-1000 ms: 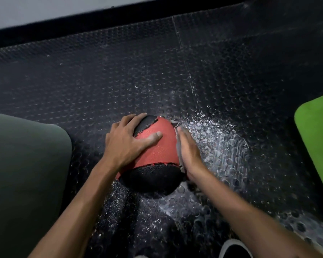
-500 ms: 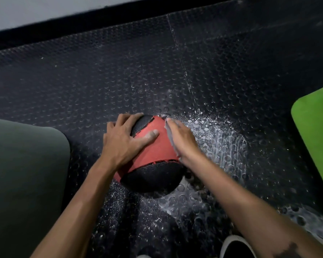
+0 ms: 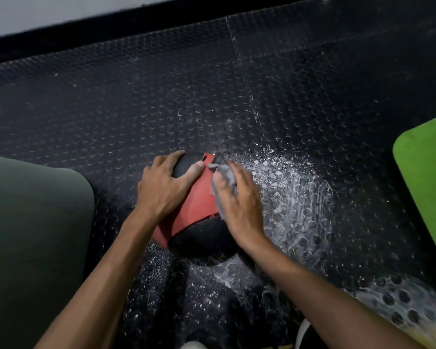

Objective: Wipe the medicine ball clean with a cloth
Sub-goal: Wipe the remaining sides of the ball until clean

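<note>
A red and black medicine ball (image 3: 199,210) sits on the black studded rubber floor (image 3: 161,96). My left hand (image 3: 164,187) rests on its upper left side, fingers spread over the black panel and thumb on the red band. My right hand (image 3: 239,200) lies on the ball's upper right side and presses a grey cloth (image 3: 223,177) against the red band, thumb over the cloth. Much of the cloth is hidden under the palm.
White wet or dusty smears (image 3: 295,197) cover the floor right of the ball and near the bottom right. A bright green mat (image 3: 428,177) lies at the right edge. A dark green padded shape (image 3: 30,235) fills the left. A wall base (image 3: 111,23) runs along the top.
My right hand with the cloth has slid from the ball's right side up onto its top, toward the left hand. The left hand has kept its place on the ball.
</note>
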